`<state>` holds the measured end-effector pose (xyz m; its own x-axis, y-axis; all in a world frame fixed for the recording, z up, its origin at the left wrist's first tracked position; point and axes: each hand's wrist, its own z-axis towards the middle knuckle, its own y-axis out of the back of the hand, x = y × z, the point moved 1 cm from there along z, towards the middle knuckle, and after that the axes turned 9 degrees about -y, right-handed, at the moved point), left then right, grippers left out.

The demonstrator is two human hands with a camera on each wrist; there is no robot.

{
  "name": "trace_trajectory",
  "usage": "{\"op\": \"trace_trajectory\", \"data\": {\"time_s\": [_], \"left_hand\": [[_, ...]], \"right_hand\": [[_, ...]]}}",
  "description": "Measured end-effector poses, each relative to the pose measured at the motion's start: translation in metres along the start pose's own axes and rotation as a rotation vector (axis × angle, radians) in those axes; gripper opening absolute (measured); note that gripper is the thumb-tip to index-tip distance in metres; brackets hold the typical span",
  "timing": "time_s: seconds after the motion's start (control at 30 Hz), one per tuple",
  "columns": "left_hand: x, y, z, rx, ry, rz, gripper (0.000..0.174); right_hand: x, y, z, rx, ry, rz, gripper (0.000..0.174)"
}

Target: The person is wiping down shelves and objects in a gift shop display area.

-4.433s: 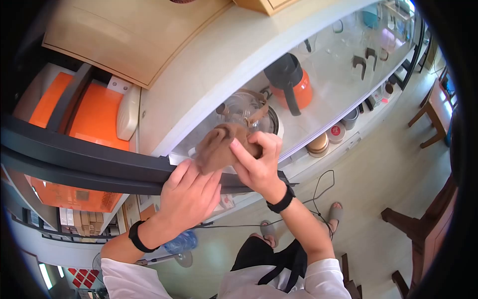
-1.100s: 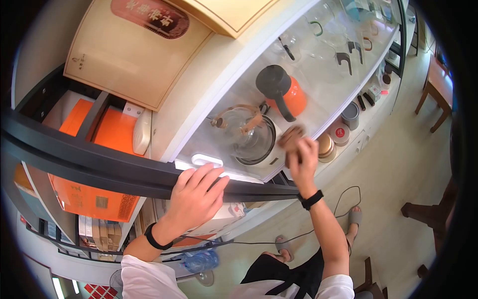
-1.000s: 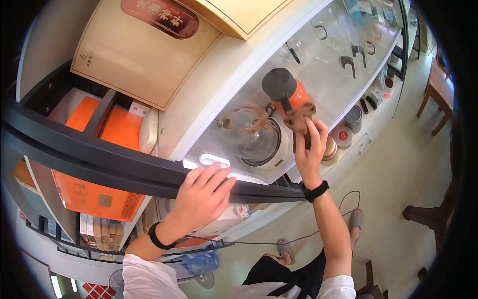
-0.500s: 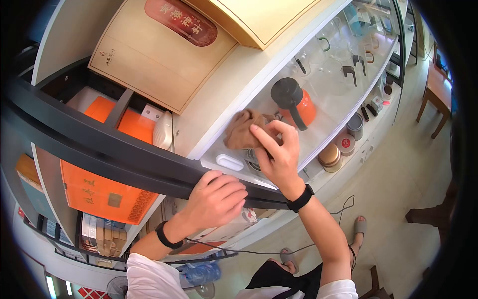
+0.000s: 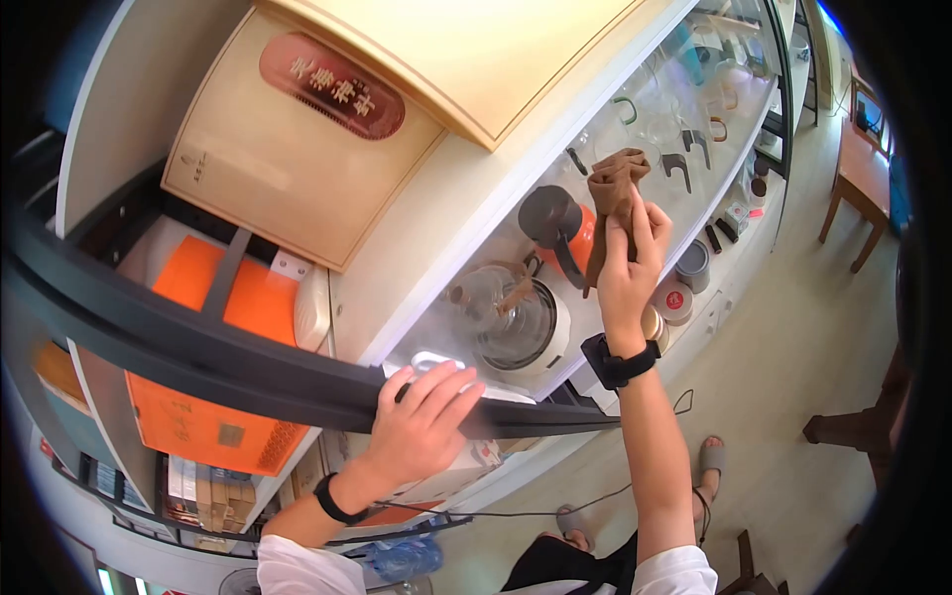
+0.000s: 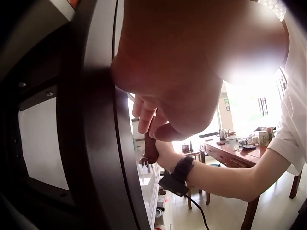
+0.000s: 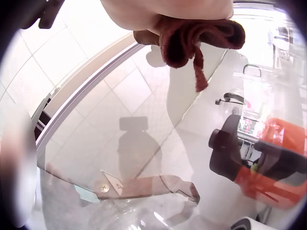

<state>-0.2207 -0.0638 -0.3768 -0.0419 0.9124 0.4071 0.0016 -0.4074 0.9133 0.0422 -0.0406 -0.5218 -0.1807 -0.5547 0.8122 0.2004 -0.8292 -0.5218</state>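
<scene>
My right hand [image 5: 635,263] pinches a folded brown cloth [image 5: 617,180] over the glass shelf, its fingertips pointing away from me. The cloth covers part of an orange jug [image 5: 548,214] with a black lid and handle. In the right wrist view the folded cloth [image 7: 206,40] hangs below the hand, a loose corner dangling. My left hand [image 5: 421,421] rests over the black cabinet frame [image 5: 297,387], fingers fairly straight, fingertips near a white oval piece [image 5: 436,363]. A glass kettle [image 5: 511,322] on a white base stands between the two hands.
Several clear glass pots and cups with handles [image 5: 674,171] stand farther along the shelf. Tins [image 5: 676,301] line the lower ledge. A large cream box [image 5: 297,159] and orange boxes [image 5: 213,431] fill the left side. A black cable [image 5: 555,513] runs below.
My right hand and the cloth swept from over the kettle to beyond the jug, farther along the shelf. Earlier both hands were at the cloth; the left now stays on the frame.
</scene>
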Motion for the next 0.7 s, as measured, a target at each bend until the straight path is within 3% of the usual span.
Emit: {"op": "trace_trajectory", "data": {"time_s": [0.13,0.27,0.5,0.7], "left_hand": [[-0.005,-0.005,0.004,0.114,0.117,0.103,0.039],[-0.007,-0.010,0.006,0.164,0.196,0.174,0.036],[-0.004,-0.017,0.003,0.096,0.144,0.261,0.033],[-0.003,-0.017,0.004,0.055,0.141,0.215,0.032]], "right_hand": [[0.019,-0.015,-0.025,0.068,0.238,-0.109,0.040],[0.030,-0.011,-0.085,0.523,0.404,-0.062,0.041],[0.037,-0.005,-0.085,0.700,0.348,-0.048,0.053],[0.026,-0.006,-0.103,0.663,0.447,-0.094,0.056]]}}
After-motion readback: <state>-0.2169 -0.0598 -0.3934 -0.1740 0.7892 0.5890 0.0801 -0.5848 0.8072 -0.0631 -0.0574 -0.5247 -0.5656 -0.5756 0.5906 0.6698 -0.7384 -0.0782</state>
